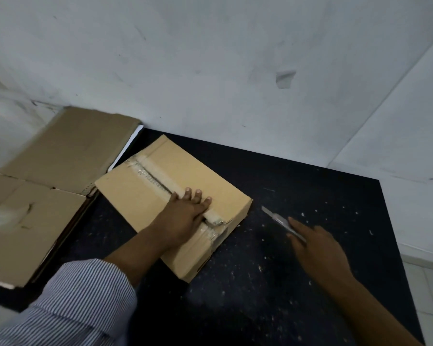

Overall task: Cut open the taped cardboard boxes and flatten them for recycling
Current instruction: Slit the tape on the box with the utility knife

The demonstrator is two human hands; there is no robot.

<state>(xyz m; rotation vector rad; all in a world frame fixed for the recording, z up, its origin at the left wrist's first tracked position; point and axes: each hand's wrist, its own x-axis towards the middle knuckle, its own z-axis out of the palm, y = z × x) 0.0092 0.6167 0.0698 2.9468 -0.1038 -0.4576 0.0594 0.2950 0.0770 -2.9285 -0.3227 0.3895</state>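
A shut cardboard box (145,193) lies on the black table (310,258) with a taped seam running along its top; the tape looks slit and ragged. My left hand (185,213) rests flat on the box top over the seam, fingers spread. To the right, a silver utility knife (278,219) lies on the table with its blade pointing away to the upper left. My right hand (318,248) lies over the knife's handle end with fingers straight, touching it.
Flattened cardboard sheets (48,176) are stacked at the left, partly over the table's edge. White walls stand close behind and to the right. Small paper scraps dot the table. The table's right edge drops to a tiled floor (430,283).
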